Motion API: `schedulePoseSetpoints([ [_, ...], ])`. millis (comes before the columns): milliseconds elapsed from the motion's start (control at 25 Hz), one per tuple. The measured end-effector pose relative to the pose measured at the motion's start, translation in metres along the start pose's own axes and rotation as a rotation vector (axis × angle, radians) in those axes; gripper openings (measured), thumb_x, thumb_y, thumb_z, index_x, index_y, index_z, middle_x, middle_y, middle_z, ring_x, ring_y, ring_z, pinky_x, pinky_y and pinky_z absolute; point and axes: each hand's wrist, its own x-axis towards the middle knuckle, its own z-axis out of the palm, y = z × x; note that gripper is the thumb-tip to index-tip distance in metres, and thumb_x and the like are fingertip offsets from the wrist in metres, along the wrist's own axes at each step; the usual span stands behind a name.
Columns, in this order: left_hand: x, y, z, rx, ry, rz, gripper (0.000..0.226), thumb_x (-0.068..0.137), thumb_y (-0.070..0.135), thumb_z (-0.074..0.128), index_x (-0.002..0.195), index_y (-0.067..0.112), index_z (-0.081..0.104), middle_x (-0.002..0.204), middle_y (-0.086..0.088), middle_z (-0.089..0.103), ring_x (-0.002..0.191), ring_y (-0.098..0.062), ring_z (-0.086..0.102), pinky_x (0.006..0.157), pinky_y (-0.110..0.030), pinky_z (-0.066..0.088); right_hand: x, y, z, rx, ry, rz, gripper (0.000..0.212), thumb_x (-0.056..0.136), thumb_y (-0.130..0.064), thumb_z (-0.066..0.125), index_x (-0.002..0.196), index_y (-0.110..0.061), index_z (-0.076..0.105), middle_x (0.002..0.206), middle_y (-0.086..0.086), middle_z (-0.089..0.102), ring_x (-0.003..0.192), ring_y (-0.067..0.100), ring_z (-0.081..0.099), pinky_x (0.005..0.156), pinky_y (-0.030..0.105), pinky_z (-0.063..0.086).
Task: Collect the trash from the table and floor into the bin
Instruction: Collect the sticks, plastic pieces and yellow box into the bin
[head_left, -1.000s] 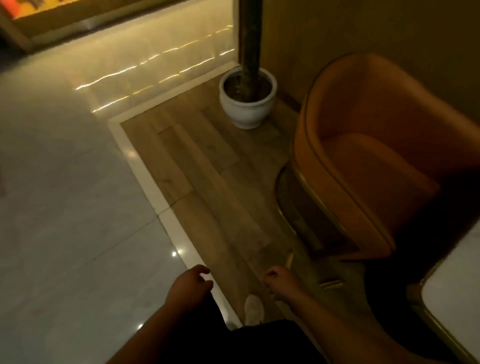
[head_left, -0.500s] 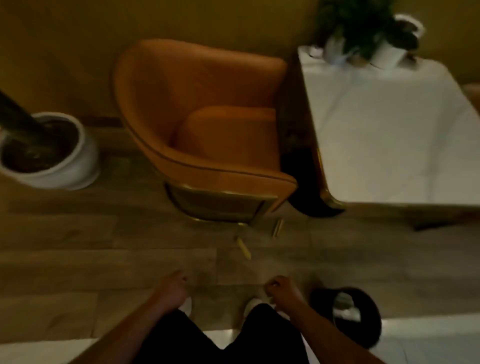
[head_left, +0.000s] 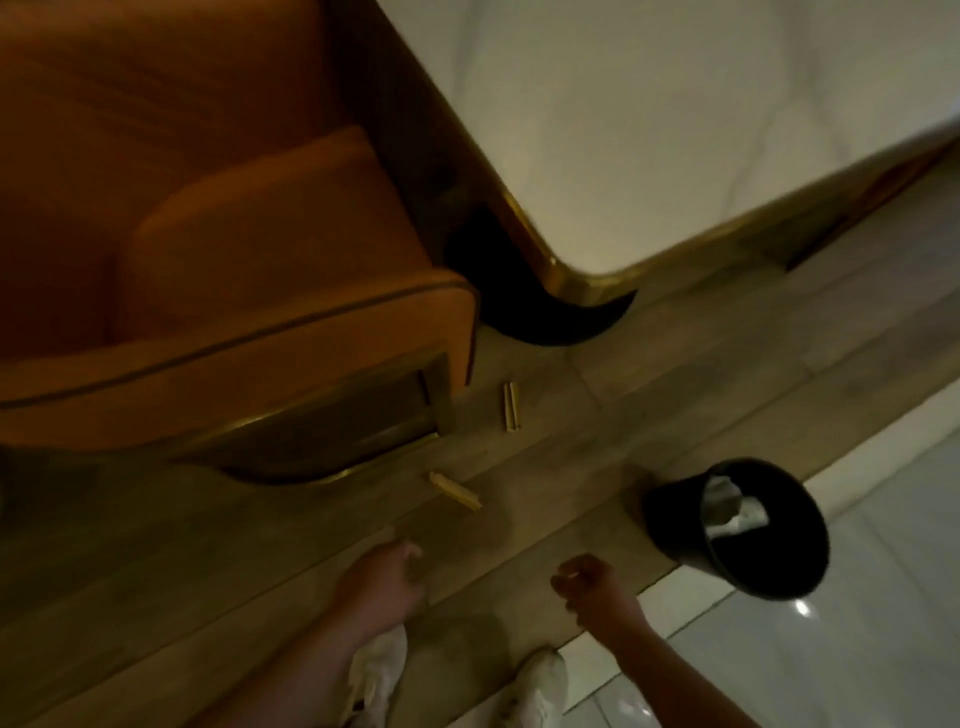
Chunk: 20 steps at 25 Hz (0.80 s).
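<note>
Two small yellowish stick-like scraps lie on the wooden floor. One scrap (head_left: 511, 406) is beside the chair's front corner, and the other scrap (head_left: 455, 490) lies closer to me. My left hand (head_left: 382, 577) hovers just below the nearer scrap with loosely parted fingers and holds nothing. My right hand (head_left: 592, 582) is curled into a loose fist with nothing visible in it. To the right of that hand, a black bin (head_left: 675, 525) stands on the floor with crumpled white paper (head_left: 732, 512) inside.
An orange armchair (head_left: 208, 260) with a gold base fills the upper left. A white table (head_left: 649, 130) with a gold rim overhangs the upper right, its dark round foot (head_left: 540, 317) beneath. My white shoes (head_left: 379, 670) stand at the edge of the glossy tiles (head_left: 857, 649).
My view has swung right and tipped down from the planter and chair to the floor by the table. The scraps and bin now look closer, and both hands have stayed low in front of me.
</note>
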Motion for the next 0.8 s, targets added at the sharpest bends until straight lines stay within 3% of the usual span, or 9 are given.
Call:
schedulePoseSetpoints([
  [160,0.120,-0.022,0.050,0.204,0.002,0.145,0.050,0.084,0.035,0.062,0.132,0.034,0.048,0.135,0.001,0.057,0.122,-0.020,0.054,0.098,-0.035,0.047,0.109,0.013,0.027,-0.015,0.107,-0.069,0.015,0.088,-0.032,0.064,0.102,-0.028,0.060,0.100,0.001,0.067,0.084,0.016,0.065,0.073,0.029,0.054],
  [360,0.263,-0.052,0.110,0.669,0.094,0.400,0.056,0.085,0.035,0.063,0.135,0.031,0.040,0.143,-0.002,0.040,0.128,-0.026,0.042,0.105,-0.041,0.040,0.270,0.015,0.061,-0.150,0.247,-0.149,0.025,0.087,-0.044,0.064,0.107,-0.031,0.058,0.083,-0.011,0.059,0.069,0.006,0.062,0.049,0.019,0.045],
  [520,0.364,-0.063,0.138,1.118,0.050,0.658,0.056,0.087,0.030,0.060,0.139,0.023,0.038,0.143,-0.011,0.038,0.129,-0.034,0.037,0.106,-0.048,0.031,0.385,0.002,0.067,-0.231,0.327,-0.318,0.034,0.086,-0.041,0.065,0.117,-0.028,0.057,0.084,-0.012,0.053,0.071,0.005,0.055,0.052,0.021,0.040],
  [640,0.417,-0.069,0.157,1.197,0.012,0.696,0.057,0.087,0.032,0.062,0.139,0.019,0.043,0.144,-0.012,0.039,0.130,-0.035,0.038,0.107,-0.049,0.031,0.449,-0.017,0.065,-0.187,0.432,-0.427,0.042,0.086,-0.037,0.066,0.124,-0.026,0.053,0.092,-0.006,0.058,0.074,0.007,0.057,0.054,0.022,0.044],
  [800,0.442,-0.083,0.165,1.069,0.041,0.712,0.033,0.090,0.034,0.053,0.120,0.020,0.052,0.128,-0.007,0.052,0.119,-0.029,0.050,0.098,-0.044,0.043,0.496,-0.029,0.067,-0.108,0.552,-0.543,0.047,0.089,-0.039,0.062,0.132,-0.027,0.047,0.094,-0.006,0.061,0.078,0.009,0.062,0.058,0.025,0.050],
])
